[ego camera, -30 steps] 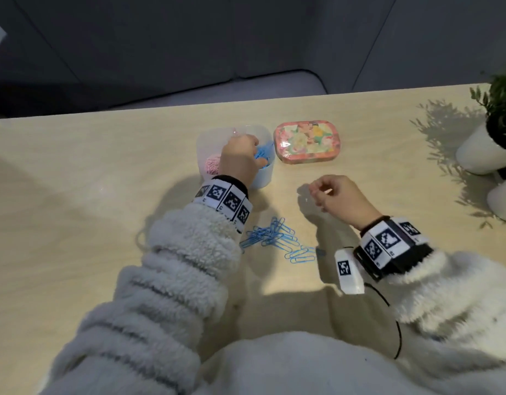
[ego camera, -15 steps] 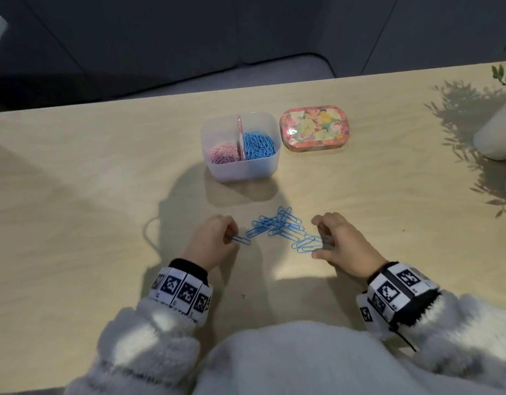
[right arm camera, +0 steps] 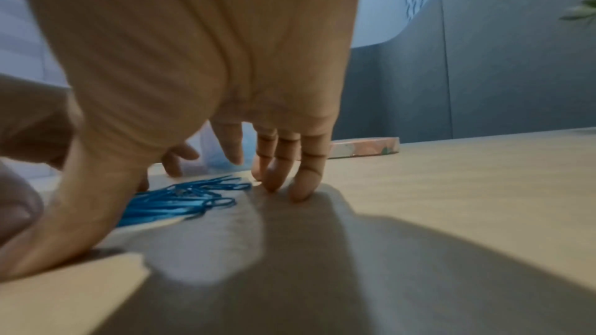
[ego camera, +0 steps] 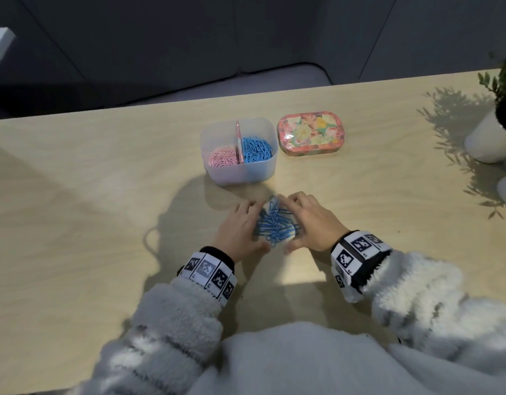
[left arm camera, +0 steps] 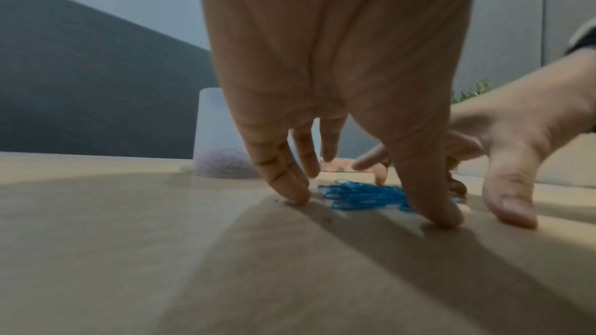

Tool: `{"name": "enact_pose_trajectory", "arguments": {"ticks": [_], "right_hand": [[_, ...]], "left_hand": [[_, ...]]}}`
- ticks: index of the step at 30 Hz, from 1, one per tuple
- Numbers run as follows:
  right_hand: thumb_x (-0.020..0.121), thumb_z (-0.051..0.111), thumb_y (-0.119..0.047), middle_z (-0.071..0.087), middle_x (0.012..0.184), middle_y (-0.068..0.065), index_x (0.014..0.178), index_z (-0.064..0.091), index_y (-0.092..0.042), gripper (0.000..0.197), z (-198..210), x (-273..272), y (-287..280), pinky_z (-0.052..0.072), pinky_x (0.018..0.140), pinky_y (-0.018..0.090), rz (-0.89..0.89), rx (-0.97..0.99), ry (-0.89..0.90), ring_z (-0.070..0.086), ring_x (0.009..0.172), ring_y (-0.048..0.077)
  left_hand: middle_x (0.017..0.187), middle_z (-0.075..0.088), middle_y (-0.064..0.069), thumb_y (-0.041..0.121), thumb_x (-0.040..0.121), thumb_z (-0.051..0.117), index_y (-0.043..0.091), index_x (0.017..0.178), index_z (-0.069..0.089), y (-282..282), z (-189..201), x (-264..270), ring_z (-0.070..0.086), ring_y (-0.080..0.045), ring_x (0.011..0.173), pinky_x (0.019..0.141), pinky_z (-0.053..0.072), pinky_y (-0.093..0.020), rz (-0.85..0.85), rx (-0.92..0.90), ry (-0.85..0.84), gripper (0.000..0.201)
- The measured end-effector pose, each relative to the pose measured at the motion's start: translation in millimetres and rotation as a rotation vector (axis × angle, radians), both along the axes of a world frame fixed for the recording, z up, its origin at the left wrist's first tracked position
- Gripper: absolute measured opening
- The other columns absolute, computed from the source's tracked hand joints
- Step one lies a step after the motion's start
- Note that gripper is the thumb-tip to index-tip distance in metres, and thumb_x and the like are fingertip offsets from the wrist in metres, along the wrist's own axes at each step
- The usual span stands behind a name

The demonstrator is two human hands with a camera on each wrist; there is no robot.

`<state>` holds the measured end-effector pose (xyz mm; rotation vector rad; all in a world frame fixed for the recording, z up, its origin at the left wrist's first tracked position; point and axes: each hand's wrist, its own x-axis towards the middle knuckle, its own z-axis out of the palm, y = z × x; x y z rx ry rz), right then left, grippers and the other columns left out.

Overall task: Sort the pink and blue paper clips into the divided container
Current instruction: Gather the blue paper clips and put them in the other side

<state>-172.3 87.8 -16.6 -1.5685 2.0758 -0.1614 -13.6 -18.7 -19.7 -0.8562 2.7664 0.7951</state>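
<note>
Our left hand (ego camera: 240, 228) and right hand (ego camera: 311, 223), fingers spread wide, hem the blue clips (ego camera: 274, 226) mid-desk; scooping loosely could scatter clips or drop some into the container's (ego camera: 243, 173) pink side.

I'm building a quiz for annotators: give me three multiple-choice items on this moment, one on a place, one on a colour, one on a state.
1. Where does the flowered tin sit?
A. right of the translucent divided container
B. inside it
C. left of it

2. What colour are the loose paper clips on the wooden table?
A. pink
B. blue
C. both

3. The left hand and right hand are:
A. raised
B. flanking the pile, fingers on the table
C. in the container

Answers: 1 A, the tin lies beside its right wall. 2 B, no pink clips lie loose. 3 B, both wrist views show it.
</note>
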Motion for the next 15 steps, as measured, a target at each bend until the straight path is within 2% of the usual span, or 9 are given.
{"name": "enact_pose_trajectory", "arguments": {"ticks": [2, 4, 6, 8, 11, 15], "right_hand": [[0.052, 0.082, -0.050, 0.038, 0.123, 0.003, 0.141, 0.028, -0.026, 0.107, -3, 3, -7, 0.043, 0.084, 0.034, 0.037, -0.020, -0.007, 0.037, 0.113, 0.021], [0.058, 0.079, -0.048, 0.038, 0.122, 0.003, 0.138, 0.034, -0.027, 0.093, -5, 6, -14, 0.045, 0.084, 0.037, 0.034, -0.025, -0.026, 0.037, 0.113, 0.020], [0.069, 0.075, -0.038, 0.041, 0.120, 0.004, 0.133, 0.042, -0.027, 0.073, -9, 10, -18, 0.047, 0.086, 0.040, 0.021, -0.032, -0.048, 0.039, 0.111, 0.022], [0.078, 0.066, -0.024, 0.045, 0.115, 0.008, 0.124, 0.052, -0.019, 0.047, -13, 17, -19, 0.046, 0.087, 0.043, -0.018, -0.063, -0.062, 0.043, 0.108, 0.026], [0.084, 0.055, -0.014, 0.049, 0.107, 0.015, 0.104, 0.057, -0.008, 0.020, -15, 29, -18, 0.046, 0.081, 0.046, -0.087, -0.104, -0.036, 0.046, 0.101, 0.033], [0.085, 0.053, -0.009, 0.050, 0.100, 0.019, 0.097, 0.053, -0.005, 0.013, -16, 37, -14, 0.048, 0.071, 0.046, -0.043, -0.131, 0.058, 0.049, 0.094, 0.035]], "left_hand": [[0.124, 0.046, -0.011, 0.034, 0.068, 0.074, 0.013, 0.133, 0.041, -1, -1, -6, 0.043, -0.030, 0.110, 0.097, 0.034, -0.035, -0.011, 0.008, -0.006, 0.076], [0.115, 0.052, -0.014, 0.027, 0.072, 0.073, 0.010, 0.125, 0.050, -1, 0, -10, 0.049, -0.031, 0.104, 0.092, 0.041, -0.039, 0.006, 0.040, 0.043, 0.061], [0.105, 0.056, -0.017, 0.020, 0.075, 0.070, 0.007, 0.118, 0.057, 0, 0, -11, 0.055, -0.034, 0.095, 0.083, 0.045, -0.043, 0.006, 0.038, 0.081, 0.046], [0.098, 0.059, -0.019, 0.015, 0.078, 0.065, 0.004, 0.107, 0.062, 1, 0, -12, 0.056, -0.036, 0.090, 0.077, 0.044, -0.045, 0.004, 0.004, 0.076, 0.031], [0.099, 0.059, -0.021, 0.011, 0.083, 0.057, -0.001, 0.098, 0.061, 0, 0, -13, 0.056, -0.037, 0.092, 0.077, 0.039, -0.045, -0.003, -0.047, 0.030, 0.020], [0.109, 0.054, -0.021, 0.009, 0.091, 0.044, -0.001, 0.106, 0.054, 5, 3, -16, 0.053, -0.037, 0.102, 0.079, 0.038, -0.041, -0.060, -0.152, -0.071, 0.020]]}}
